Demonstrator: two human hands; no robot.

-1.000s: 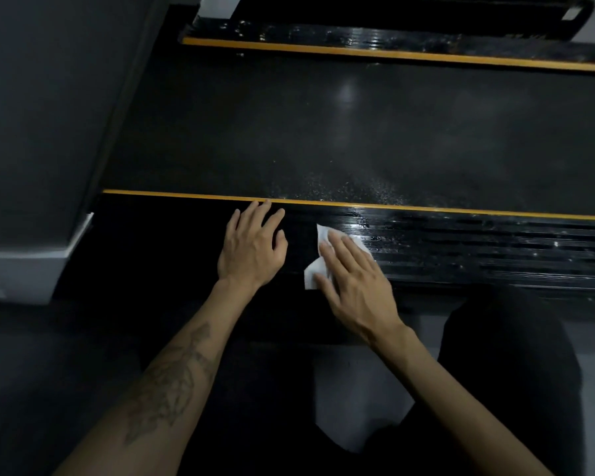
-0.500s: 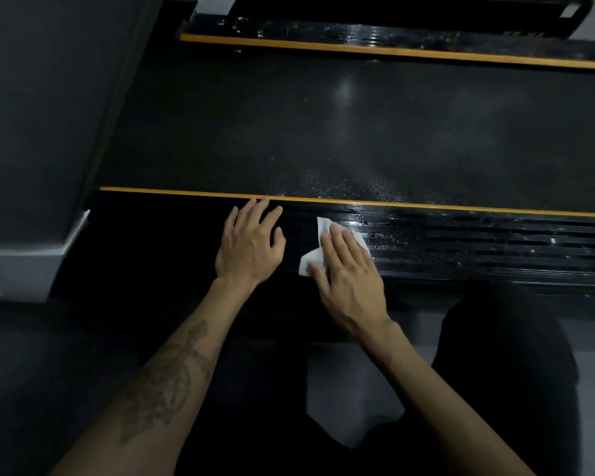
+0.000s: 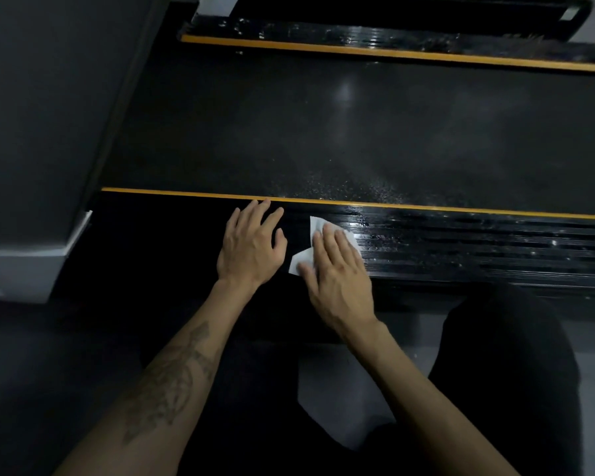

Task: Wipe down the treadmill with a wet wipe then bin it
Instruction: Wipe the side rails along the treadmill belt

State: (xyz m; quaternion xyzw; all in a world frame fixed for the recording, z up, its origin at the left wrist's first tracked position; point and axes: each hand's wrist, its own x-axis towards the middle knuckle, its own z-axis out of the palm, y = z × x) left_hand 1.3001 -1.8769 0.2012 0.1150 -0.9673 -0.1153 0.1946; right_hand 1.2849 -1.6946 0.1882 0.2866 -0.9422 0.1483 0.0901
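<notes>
- Head view: wiping is under way; the right hand (image 3: 340, 269) presses the white wet wipe (image 3: 318, 243) flat on the treadmill's ribbed side rail (image 3: 478, 249), fingers straight, no closed grip.
- Left hand (image 3: 251, 247) rests flat beside it, fingers spread, bracing on the rail.
- Next, judging by the rail's dry-looking dark stretch: slide the wipe leftward under pressure.

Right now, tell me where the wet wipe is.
In the head view, the wet wipe lies flat on the treadmill's near ribbed side rail, pressed under the right hand, just right of the left hand.
</notes>
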